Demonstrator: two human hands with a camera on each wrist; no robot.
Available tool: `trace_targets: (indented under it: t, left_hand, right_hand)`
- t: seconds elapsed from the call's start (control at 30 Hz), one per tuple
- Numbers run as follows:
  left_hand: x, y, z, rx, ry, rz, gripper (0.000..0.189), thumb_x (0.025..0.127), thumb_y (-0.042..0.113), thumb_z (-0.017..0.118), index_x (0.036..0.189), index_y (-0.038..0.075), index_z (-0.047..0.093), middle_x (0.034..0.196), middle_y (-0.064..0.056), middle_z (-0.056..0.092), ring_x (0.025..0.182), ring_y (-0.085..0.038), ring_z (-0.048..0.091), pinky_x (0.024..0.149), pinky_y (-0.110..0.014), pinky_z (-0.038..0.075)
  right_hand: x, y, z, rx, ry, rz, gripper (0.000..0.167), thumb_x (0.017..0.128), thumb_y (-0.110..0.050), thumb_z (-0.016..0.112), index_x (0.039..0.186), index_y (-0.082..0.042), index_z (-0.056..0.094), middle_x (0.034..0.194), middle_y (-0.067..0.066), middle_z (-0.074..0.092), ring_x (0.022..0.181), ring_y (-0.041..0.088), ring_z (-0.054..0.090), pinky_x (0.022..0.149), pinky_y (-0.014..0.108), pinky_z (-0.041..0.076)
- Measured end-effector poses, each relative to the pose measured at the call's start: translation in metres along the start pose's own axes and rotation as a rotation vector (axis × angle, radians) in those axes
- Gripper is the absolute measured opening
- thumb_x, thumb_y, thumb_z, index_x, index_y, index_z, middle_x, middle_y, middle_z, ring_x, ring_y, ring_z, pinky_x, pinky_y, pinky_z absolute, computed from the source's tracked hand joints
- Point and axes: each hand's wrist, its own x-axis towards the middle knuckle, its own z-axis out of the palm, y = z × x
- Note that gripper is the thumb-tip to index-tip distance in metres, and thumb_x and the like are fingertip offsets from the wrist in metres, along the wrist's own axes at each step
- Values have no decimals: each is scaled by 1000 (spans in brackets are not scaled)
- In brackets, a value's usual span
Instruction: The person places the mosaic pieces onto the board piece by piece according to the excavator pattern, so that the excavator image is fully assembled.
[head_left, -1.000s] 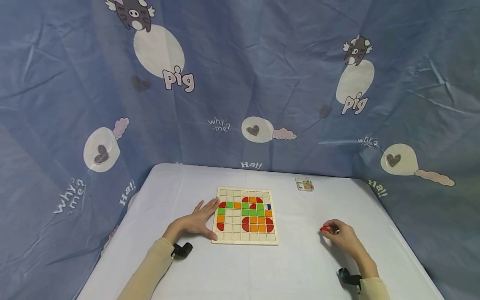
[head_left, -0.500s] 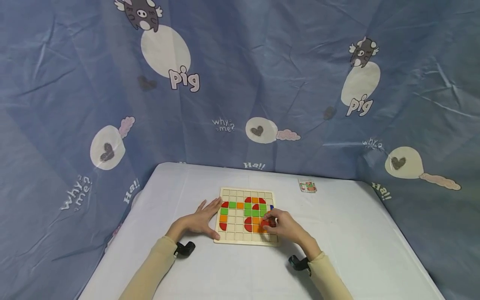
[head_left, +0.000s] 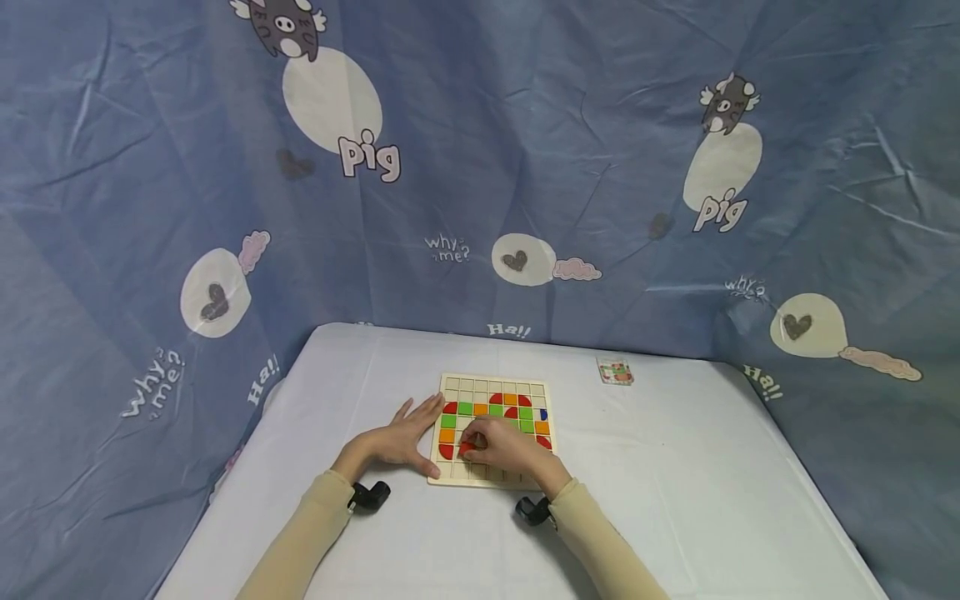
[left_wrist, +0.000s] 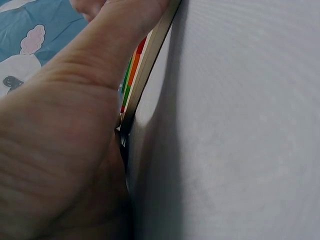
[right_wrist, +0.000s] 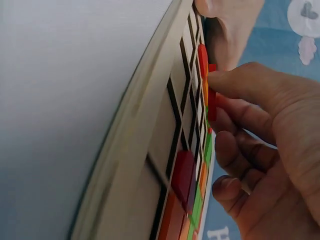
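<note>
A square wooden grid board (head_left: 456,477) lies on the table, with red, green, orange and blue flat pieces set in its cells. At its left edge rests my left hand (head_left: 397,442), fingers spread, the index finger and thumb touching the rim. My right hand (head_left: 506,447) is over the board's lower left part and pinches a red piece (right_wrist: 213,102) between thumb and fingers. That piece stays just above the cells, next to the red rounded piece (head_left: 446,452) in the left column. Its exact shape is partly hidden by my fingers, and my right hand covers several pieces mid-board.
A small printed card (head_left: 615,372) with a coloured pattern lies beyond the board to the right. White cloth covers the table (head_left: 697,483). A blue printed curtain (head_left: 465,167) hangs behind and at both sides.
My right hand has carried the red piece leftward from the table's right side, across the board to its lower left. My left hand has stayed on the rim. The view shifted slightly.
</note>
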Motion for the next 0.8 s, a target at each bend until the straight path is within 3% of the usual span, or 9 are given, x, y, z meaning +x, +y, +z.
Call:
trace_targets:
  t: [0.33,0.8]
  left_hand:
    - [-2,2,-2,-13,-7,7,124,70,59,78,155,5,5,164,-11,-4,151,-29,-4,119,-56,-10]
    - [-1,0,-1,15,-18,-6,126,70,63,76,155,6,3,164,-10,-6,151,-27,-5,119,-56,-10]
  right_hand:
    - [12,-1,3,-96,-7,-51,23,88,-22,72,110,-15,72,101,-7,67,88,2,58,84,16,53]
    - [7,0,6,-57,-33,-52,23,88,-24,72,109,-17,73,102,-9,67,91,1,59,88,18,52]
